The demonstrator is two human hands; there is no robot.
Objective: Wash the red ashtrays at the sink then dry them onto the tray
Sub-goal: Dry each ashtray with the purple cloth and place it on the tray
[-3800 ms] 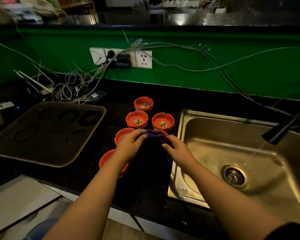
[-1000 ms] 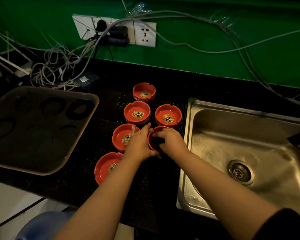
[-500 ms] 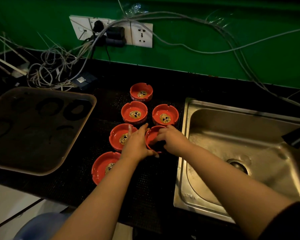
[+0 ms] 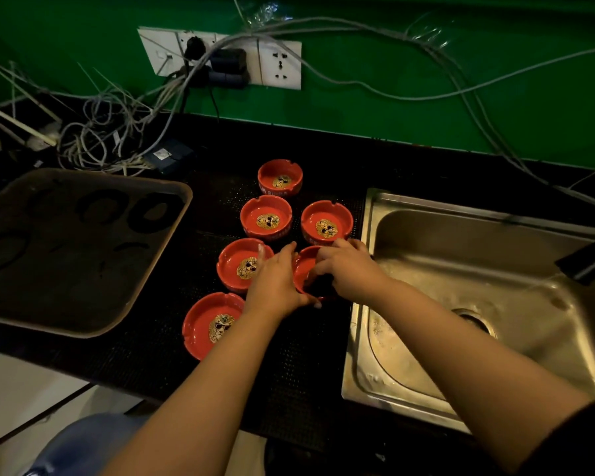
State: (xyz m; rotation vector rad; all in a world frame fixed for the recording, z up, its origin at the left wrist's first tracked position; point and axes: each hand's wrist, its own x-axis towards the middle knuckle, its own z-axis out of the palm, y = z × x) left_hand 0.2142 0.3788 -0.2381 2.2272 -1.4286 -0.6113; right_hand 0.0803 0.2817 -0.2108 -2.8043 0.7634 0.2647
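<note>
The scene is dim, with deep shadow over the black bench [image 4: 158, 352], where surface detail nearly disappears. The brightest areas are the green wall [image 4: 392, 108] toward 12 o'clock and the steel sink [image 4: 426, 242] at 3 o'clock, whose metal gives soft, dull reflections. The red ashtrays [image 4: 266, 219] stand out saturated against the darkness. The tray [image 4: 83, 255] at 9 o'clock is murky and low in contrast. Wide-angle distortion bends the wall line and the sink rim toward the edges. The corners at 7 and 5 o'clock look soft and blurred.
</note>
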